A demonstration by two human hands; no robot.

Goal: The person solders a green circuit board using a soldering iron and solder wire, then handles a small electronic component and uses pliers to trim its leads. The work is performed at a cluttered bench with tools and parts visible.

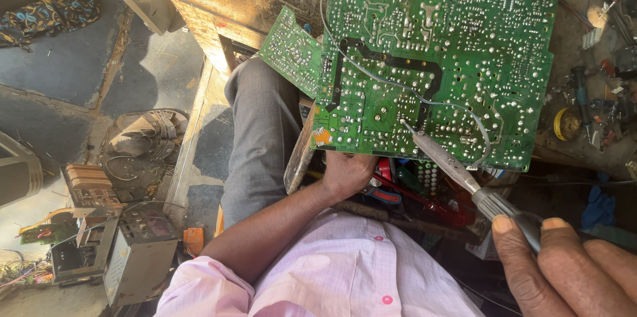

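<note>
Hands [345, 174] [564, 270] hold circuit board [438, 58] and soldering iron [451, 168].

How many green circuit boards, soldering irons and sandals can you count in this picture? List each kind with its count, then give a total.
Green circuit boards: 2, a large board and a small board beside it
Soldering irons: 1, the soldering iron in the right hand
Sandals: 1, the sandal on the floor
Total: 4
</note>
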